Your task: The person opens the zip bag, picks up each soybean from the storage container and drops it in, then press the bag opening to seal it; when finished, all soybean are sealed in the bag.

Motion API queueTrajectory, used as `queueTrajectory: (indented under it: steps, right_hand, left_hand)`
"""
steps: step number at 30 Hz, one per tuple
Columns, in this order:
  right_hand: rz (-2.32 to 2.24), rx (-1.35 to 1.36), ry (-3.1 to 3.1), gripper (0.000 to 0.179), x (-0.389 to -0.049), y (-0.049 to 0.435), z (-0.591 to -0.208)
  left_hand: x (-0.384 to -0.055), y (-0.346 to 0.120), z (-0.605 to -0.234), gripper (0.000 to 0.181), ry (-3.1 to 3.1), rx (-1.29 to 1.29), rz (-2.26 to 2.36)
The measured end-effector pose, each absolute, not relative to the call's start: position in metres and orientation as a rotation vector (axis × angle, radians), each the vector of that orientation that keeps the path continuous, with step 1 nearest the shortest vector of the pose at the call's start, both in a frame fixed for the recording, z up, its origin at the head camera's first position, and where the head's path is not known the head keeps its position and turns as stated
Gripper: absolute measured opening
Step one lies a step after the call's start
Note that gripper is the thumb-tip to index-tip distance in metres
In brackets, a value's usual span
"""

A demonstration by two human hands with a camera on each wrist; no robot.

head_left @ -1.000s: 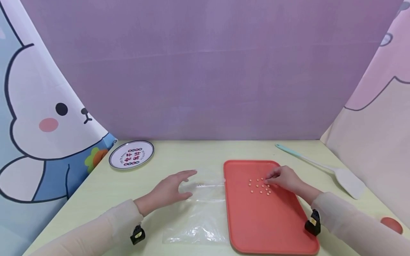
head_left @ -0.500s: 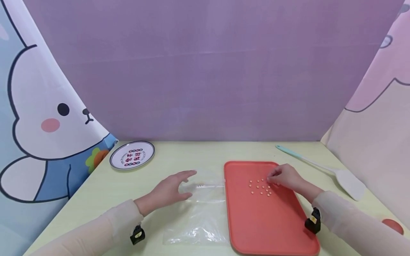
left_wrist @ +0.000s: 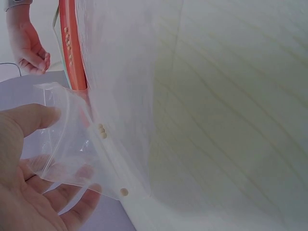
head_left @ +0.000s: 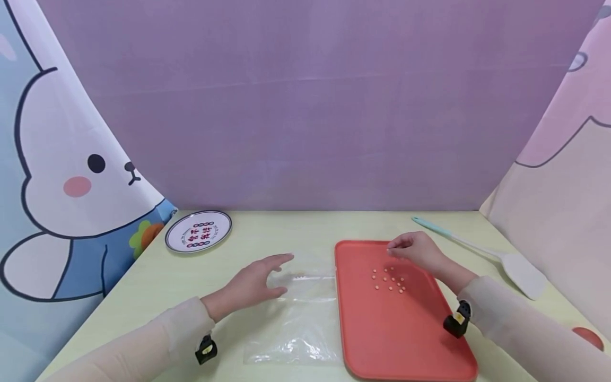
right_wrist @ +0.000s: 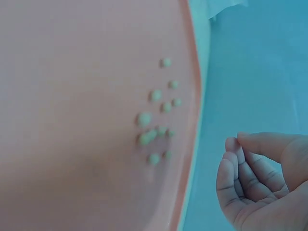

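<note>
My left hand [head_left: 248,286] spreads its thumb and fingers at the mouth of a clear zip bag [head_left: 300,318], keeping the plastic apart. A few soybeans [left_wrist: 101,131] lie in the bag, with one more [left_wrist: 124,192] near its edge. To the right, a red tray [head_left: 382,329] bears several loose pale soybeans [right_wrist: 155,95]. Raised above the tray's far part, my right hand [head_left: 420,252] has thumb and index fingertips together. It seems to pinch a soybean, which the fingertips mostly hide.
A white plate [head_left: 198,232] with red characters lies at the back left. On the right is a spatula [head_left: 520,273] with a pale green handle. A round red object [head_left: 588,337] sits at the right edge. A purple cloth [head_left: 305,106] hangs behind the table.
My right hand has risen from beside the soybeans and moved slightly back and left, its fingertips still together. The left hand and the bag stay in place.
</note>
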State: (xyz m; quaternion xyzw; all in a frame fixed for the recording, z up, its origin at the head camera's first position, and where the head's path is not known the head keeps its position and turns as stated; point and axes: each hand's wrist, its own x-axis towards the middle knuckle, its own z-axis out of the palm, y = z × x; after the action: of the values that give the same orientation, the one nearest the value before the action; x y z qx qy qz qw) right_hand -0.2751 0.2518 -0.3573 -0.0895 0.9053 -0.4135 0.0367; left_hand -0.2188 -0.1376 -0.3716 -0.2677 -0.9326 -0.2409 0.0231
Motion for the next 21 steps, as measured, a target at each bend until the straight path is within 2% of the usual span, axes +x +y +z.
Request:
queueTrajectory:
  steps: [21]
  right_hand:
    - [-1.522,-0.386,2.575,0.027,-0.274,0.193,-0.343]
  left_hand:
    - [-0.221,-0.137,-0.372,0.069,-2.885,-0.833,-0.732]
